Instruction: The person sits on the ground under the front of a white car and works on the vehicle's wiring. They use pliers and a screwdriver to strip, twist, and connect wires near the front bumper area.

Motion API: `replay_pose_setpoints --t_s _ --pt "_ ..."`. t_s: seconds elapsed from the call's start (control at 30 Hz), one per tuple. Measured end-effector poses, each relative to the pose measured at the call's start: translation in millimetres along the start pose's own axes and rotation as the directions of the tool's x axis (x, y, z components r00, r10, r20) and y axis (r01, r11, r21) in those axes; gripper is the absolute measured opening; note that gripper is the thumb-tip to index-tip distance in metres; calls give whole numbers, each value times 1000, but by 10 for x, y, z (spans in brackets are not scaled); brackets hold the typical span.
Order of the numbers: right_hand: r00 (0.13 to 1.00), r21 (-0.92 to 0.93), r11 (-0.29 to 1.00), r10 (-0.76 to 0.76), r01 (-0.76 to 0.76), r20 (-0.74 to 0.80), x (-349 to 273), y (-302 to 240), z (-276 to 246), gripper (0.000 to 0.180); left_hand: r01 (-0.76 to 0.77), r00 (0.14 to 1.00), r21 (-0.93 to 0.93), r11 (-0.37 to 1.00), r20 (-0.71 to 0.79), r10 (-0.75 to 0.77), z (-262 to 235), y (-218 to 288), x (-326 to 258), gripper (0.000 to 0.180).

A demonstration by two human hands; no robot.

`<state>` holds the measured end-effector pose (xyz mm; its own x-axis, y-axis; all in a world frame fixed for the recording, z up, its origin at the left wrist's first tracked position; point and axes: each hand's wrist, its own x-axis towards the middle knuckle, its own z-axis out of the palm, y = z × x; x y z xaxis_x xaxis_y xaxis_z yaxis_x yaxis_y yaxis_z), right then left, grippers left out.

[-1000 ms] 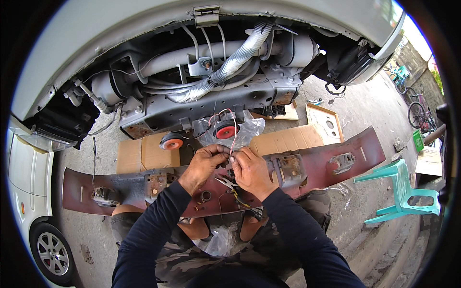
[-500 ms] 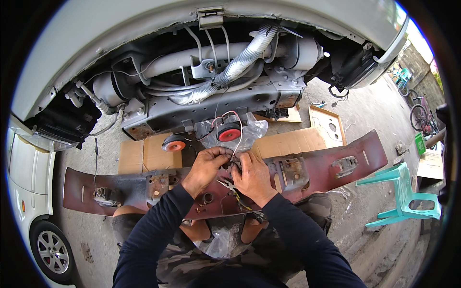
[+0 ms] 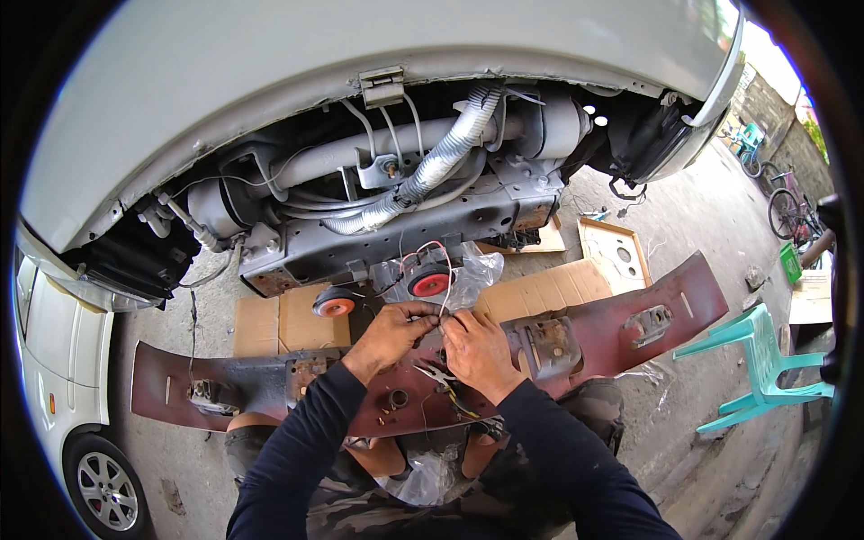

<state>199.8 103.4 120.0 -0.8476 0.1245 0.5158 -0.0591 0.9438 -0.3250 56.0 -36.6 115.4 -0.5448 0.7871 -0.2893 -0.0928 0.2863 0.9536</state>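
Note:
My left hand and my right hand meet over the dark red bumper, both pinching a thin wire. The wire's pale length rises from my fingertips and turns red toward a round red-and-black horn. Its gripped end is hidden between my fingers. Left of that horn sits a second horn with an orange-red face. Just below my hands, pliers lie on the bumper beside yellow and dark wires. A small ring-shaped part and tiny brass-coloured bits are close by.
Ahead stands a vehicle's opened front, with a grey crossbeam and silver corrugated hose. Cardboard and clear plastic lie beneath. A turquoise chair is at right; a white car stands at left.
The view has shifted slightly. My fingertips have drawn closer together on the wire, and my right fingers are more curled. The pliers and horns remain in place.

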Motion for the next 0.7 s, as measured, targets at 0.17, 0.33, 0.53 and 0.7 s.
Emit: replay_pose_setpoints --t_s 0.17,0.33,0.53,0.7 --pt "973 393 898 231 -200 -31 -21 -26 125 11 -128 992 -113 985 -37 124 38 -90 56 21" --pt "518 601 -678 364 -422 774 -12 -57 165 11 -16 999 -389 921 -37 2 130 -150 16 13" --pt "624 691 40 471 -722 624 63 52 35 14 -75 991 -170 983 -121 55 153 -9 -25 16" --pt "996 50 997 67 -64 -65 19 28 -23 28 -78 987 -140 987 -147 57 125 17 -38 14"
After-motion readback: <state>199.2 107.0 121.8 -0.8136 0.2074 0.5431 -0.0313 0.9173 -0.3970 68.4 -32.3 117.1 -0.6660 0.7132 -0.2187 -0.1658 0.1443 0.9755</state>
